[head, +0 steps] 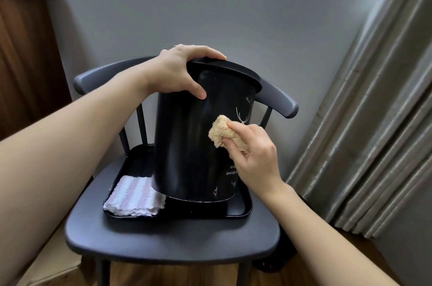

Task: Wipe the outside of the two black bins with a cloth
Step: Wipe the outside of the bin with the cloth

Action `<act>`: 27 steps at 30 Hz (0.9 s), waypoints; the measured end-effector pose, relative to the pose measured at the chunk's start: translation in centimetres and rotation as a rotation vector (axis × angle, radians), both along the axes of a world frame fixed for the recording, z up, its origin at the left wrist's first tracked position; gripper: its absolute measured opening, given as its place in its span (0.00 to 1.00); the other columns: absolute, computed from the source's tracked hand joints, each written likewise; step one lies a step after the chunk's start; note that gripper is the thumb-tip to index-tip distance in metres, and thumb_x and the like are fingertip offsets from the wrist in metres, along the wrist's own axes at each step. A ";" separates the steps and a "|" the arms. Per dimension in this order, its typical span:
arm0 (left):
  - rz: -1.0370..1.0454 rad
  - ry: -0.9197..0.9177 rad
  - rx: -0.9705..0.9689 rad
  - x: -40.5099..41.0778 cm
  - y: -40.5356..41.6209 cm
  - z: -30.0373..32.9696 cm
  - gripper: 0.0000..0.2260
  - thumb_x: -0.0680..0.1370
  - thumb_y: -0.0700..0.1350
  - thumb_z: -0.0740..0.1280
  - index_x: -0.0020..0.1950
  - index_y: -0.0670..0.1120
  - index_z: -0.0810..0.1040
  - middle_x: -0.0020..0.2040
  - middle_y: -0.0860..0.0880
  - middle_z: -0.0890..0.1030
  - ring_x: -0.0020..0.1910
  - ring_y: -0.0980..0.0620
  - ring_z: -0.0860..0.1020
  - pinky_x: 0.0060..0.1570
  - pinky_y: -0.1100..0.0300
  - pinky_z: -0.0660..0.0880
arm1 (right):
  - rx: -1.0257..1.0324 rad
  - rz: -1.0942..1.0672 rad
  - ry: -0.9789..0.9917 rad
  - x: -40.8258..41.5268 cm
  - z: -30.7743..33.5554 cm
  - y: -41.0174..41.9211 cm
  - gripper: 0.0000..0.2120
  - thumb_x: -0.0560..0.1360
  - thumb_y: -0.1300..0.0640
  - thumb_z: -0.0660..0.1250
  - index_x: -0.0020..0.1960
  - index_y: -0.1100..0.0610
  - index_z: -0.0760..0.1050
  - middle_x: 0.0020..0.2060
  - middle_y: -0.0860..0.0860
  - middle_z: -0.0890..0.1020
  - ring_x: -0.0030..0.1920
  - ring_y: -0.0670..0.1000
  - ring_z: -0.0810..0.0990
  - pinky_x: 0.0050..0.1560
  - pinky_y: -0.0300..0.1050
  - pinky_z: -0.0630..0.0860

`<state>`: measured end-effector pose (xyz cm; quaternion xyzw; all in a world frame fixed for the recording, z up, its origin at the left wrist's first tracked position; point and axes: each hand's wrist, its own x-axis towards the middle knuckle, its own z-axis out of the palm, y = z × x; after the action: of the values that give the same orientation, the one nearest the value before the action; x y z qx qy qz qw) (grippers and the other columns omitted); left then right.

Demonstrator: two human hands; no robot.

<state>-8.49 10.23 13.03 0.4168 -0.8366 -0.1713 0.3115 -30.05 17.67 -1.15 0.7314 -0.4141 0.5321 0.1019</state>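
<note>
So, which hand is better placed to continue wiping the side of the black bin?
The right hand: it already presses the tan cloth against the black bin. The left hand grips the rim, steadying the tilted bin.

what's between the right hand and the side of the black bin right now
Only the tan cloth. The right hand pinches it against the black bin wall, near the white antler print. Nothing else visible is in the way; the left hand grips the rim higher up.
</note>
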 end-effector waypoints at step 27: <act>-0.012 0.074 0.061 1.0 -1.3 -0.2 0.36 0.58 0.48 0.79 0.62 0.74 0.77 0.63 0.65 0.80 0.67 0.54 0.76 0.71 0.50 0.72 | 0.054 0.192 0.495 -2.3 -3.7 3.5 0.10 0.77 0.60 0.71 0.57 0.60 0.82 0.39 0.56 0.77 0.38 0.56 0.77 0.39 0.45 0.78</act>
<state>-7.50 8.90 12.85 0.4145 -0.8213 -0.2140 0.3283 -32.30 21.21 -4.89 0.8777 -0.3194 0.3330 0.1298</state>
